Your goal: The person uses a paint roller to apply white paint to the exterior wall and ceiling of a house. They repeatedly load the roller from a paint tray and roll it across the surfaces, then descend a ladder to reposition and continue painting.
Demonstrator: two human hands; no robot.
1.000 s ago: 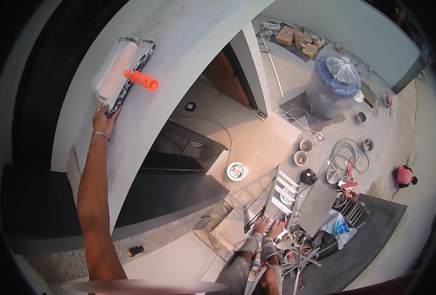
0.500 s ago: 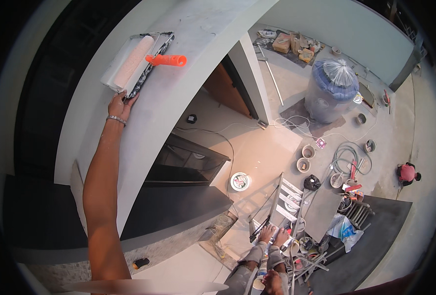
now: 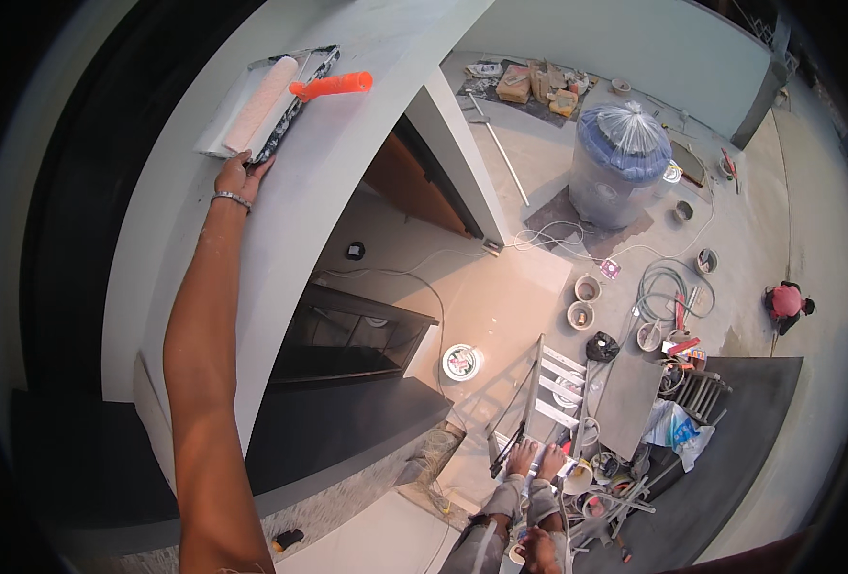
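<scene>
My left hand is stretched out to the upper left, its fingers closed on the near end of a paint tray. The tray is white inside with a dark, paint-spattered rim and lies on a pale painted ledge. Across it rests a paint roller with a pale pink sleeve and an orange handle that juts out over the tray's right side. Low in the picture, beside my knee, my right hand shows only in part; its fingers are not clear.
My bare feet stand on a ladder high above the floor. Below are a paint bucket, a plastic-wrapped drum, a coiled hose, cables and scattered tools. Another person crouches at the far right.
The view has shifted a little, so the floor things appear further left. My left hand keeps its hold on the paint tray, and the roller still lies across it.
</scene>
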